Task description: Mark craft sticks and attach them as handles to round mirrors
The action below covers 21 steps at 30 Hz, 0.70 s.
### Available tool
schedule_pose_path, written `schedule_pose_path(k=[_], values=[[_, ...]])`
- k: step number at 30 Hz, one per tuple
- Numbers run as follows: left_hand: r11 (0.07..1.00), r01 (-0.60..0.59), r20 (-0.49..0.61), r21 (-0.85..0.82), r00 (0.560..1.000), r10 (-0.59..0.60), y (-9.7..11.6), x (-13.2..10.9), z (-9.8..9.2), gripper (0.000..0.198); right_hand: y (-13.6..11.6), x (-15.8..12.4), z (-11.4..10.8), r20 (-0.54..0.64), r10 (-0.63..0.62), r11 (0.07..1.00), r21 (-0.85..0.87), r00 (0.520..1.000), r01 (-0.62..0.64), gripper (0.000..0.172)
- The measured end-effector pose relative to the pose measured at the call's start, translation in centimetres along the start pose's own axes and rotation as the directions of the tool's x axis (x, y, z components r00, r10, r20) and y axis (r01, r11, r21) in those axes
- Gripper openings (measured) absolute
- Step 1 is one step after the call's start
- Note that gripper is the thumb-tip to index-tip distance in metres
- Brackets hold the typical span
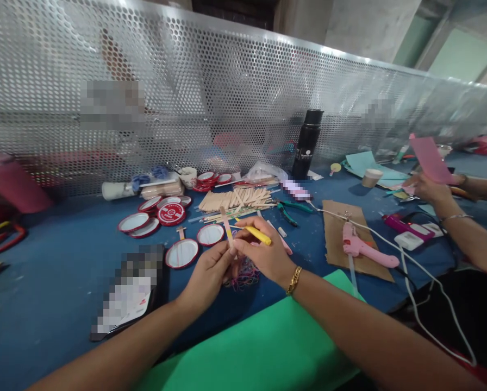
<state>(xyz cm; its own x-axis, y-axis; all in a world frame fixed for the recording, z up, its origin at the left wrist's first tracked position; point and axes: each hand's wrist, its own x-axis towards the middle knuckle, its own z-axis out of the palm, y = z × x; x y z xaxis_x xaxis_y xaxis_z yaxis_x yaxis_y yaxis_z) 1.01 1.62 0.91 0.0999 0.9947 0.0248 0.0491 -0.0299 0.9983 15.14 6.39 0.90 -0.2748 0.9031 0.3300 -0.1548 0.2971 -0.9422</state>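
Note:
My left hand (211, 271) pinches a flat wooden craft stick (226, 222) upright between thumb and fingers. Part of the stick is yellow. Close beside it, my right hand (270, 255) is closed around a yellow pen-shaped tool (260, 235); its working end is partly hidden by the fingers. Below both hands lies a tangle of coloured thread (245, 276). Just left of them are two round red-rimmed lids, a near one (182, 253) with a short stick attached at its top and another lid (210, 235).
Behind the hands lies a pile of craft sticks (235, 200), with more red lids (172, 214) to its left. Pliers (288, 212), a black bottle (307, 145) and a pink glue gun (366, 250) on cardboard stand right. A co-worker's hands (429, 190) hold pink paper.

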Motion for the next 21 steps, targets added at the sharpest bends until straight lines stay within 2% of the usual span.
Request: schedule_pose_path(k=[6, 12, 16, 19, 21], values=[[0.999, -0.024, 0.039, -0.036, 0.999, 0.026, -0.6, 0.1, 0.1, 0.046, 0.3, 0.0, 0.2, -0.031, 0.089, 0.992, 0.09, 0.996, -0.086, 0.03], [0.999, -0.031, 0.039, -0.033, 0.999, 0.032, -0.8, 0.2, 0.0, 0.046, 0.3, -0.1, 0.5, -0.036, 0.107, 0.987, 0.128, 0.994, -0.101, 0.031], [0.999, 0.0, 0.045, -0.043, 0.999, 0.002, -0.9, 0.2, 0.0, 0.044, 0.0, 0.0, 0.2, -0.102, 0.05, 0.995, 0.093, 0.993, -0.041, 0.02], [0.998, 0.009, 0.018, -0.054, 1.0, -0.008, -0.8, 0.2, 0.1, 0.044, -0.6, 0.0, -0.3, -0.144, -0.03, 0.996, 0.075, 0.989, 0.041, 0.03], [0.997, 0.014, 0.006, -0.078, 1.0, -0.014, -0.7, 0.1, 0.1, 0.047, -1.0, -0.1, -0.7, -0.156, -0.085, 0.996, 0.028, 0.984, 0.09, 0.03]])
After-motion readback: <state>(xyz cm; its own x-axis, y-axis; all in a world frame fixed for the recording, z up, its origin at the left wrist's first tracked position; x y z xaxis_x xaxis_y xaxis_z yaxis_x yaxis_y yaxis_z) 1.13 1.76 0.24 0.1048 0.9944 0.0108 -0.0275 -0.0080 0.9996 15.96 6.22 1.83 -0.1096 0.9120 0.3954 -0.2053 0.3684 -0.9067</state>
